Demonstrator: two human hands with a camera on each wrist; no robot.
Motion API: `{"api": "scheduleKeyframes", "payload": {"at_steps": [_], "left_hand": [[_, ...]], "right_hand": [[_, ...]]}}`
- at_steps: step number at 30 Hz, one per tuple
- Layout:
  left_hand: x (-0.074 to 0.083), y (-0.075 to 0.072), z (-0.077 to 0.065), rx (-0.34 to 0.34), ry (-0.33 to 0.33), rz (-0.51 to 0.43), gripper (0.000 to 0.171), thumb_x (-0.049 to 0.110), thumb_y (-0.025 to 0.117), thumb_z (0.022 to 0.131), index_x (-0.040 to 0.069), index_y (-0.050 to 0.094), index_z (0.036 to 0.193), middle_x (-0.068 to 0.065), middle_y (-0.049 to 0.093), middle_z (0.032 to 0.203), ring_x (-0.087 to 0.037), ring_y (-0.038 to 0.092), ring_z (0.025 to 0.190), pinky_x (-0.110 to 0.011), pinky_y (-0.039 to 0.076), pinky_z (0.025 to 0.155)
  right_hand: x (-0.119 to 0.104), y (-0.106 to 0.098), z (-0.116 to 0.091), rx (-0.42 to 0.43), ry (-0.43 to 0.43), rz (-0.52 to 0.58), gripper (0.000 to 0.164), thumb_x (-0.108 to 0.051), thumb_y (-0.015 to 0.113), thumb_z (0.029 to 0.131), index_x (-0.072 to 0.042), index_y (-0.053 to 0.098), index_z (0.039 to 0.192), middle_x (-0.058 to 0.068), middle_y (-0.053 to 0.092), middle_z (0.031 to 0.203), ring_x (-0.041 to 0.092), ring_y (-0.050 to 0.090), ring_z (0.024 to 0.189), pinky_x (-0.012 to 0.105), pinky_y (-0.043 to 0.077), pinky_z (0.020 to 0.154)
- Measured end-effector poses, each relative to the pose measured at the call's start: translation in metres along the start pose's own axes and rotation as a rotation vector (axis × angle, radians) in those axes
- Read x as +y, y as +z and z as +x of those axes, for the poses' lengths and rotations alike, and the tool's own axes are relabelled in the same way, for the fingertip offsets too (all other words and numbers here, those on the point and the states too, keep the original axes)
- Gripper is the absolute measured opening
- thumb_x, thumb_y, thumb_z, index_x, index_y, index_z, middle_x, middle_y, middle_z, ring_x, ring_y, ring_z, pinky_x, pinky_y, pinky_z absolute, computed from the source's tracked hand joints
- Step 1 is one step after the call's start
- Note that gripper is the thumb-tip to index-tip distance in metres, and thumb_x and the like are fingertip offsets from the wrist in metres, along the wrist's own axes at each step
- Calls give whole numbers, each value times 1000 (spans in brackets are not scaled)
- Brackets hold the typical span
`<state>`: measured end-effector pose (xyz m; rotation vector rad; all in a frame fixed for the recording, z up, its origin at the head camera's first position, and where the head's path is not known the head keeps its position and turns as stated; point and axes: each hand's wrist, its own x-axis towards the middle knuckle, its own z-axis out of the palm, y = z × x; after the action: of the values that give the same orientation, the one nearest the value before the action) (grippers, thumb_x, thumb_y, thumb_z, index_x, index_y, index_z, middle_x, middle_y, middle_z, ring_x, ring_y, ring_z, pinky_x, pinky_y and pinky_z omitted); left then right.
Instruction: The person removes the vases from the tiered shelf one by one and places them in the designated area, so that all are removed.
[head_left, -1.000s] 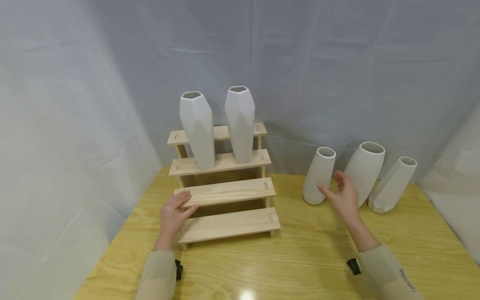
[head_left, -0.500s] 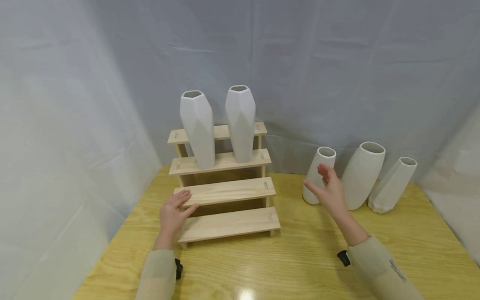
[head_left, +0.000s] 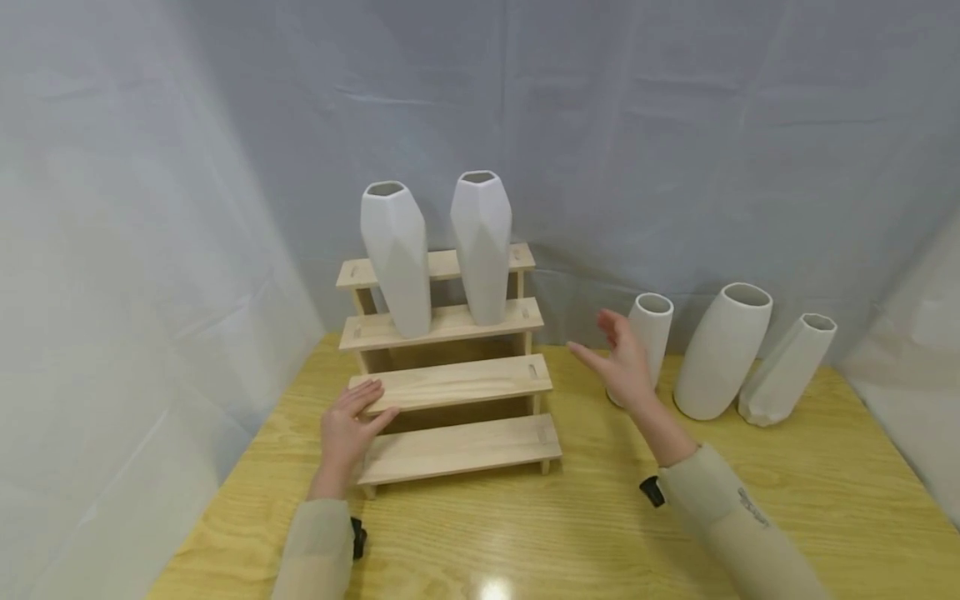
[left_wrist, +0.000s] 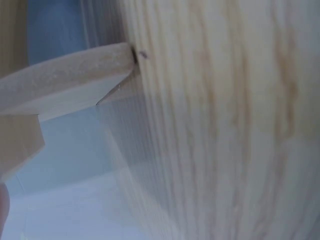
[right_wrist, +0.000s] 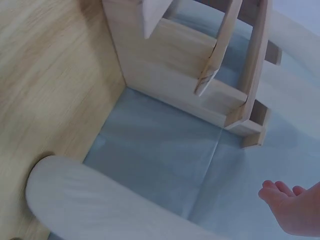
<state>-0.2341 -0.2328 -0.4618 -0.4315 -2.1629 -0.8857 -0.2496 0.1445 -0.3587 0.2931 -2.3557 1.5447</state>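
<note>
My left hand rests on the left end of a tiered wooden stand, fingers on the second-lowest shelf and thumb by its front edge. In the left wrist view, wood of the stand fills most of the picture. Two tall white faceted vases, a left one and a right one, stand on the second shelf from the top. My right hand holds nothing, fingers and thumb spread, and partly hides a slim white vase. The right wrist view shows that hand's fingers.
A wider rounded vase and a slim faceted vase stand to the right on the yellowish wooden table. Grey-white sheeting hangs behind the table and at both sides.
My right hand has moved left, away from the wider vase and across the front of the slim one, toward the stand. My left hand has stayed at the stand.
</note>
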Motion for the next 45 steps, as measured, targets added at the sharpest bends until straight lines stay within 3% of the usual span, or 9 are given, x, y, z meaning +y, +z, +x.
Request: {"api": "scheduleKeyframes", "payload": {"at_steps": [9, 14, 23, 30, 45], "left_hand": [[1, -1, 1, -4, -21, -21, 39, 9, 81, 59, -5, 67, 92, -15, 63, 101, -30, 58, 96, -40, 31, 100], [-2, -1, 0, 5, 6, 0, 41, 11, 81, 58, -5, 67, 92, -16, 63, 100, -30, 58, 96, -44, 32, 99], [0, -2, 0, 17, 18, 0, 40, 8, 81, 57, -6, 67, 91, -17, 64, 98, -31, 59, 94, -48, 34, 96], [-2, 0, -1, 14, 11, 13, 40, 9, 82, 56, -5, 67, 90, -16, 64, 98, -31, 59, 94, -47, 34, 96], [-3, 0, -1, -16, -17, 21, 41, 14, 81, 59, -3, 67, 94, -14, 63, 102, -29, 57, 98, -44, 33, 98]], "right_hand": [[-15, 20, 13, -38, -14, -26, 70, -23, 69, 77, 6, 32, 129, 22, 39, 130, 31, 37, 120, 37, 31, 101], [-21, 32, 23, -59, -12, -44, 72, -26, 70, 77, 4, 33, 130, 20, 41, 129, 29, 39, 119, 38, 33, 100], [-29, 52, 41, -83, 12, 45, 72, -26, 70, 76, 3, 33, 130, 19, 40, 130, 26, 38, 119, 33, 31, 101], [-36, 67, 53, -91, 16, 55, 72, -25, 72, 74, 3, 35, 129, 18, 43, 127, 27, 40, 117, 38, 34, 99], [-47, 84, 80, -75, 45, 6, 74, -26, 72, 74, -3, 32, 132, 15, 43, 128, 24, 39, 118, 33, 37, 97]]}}
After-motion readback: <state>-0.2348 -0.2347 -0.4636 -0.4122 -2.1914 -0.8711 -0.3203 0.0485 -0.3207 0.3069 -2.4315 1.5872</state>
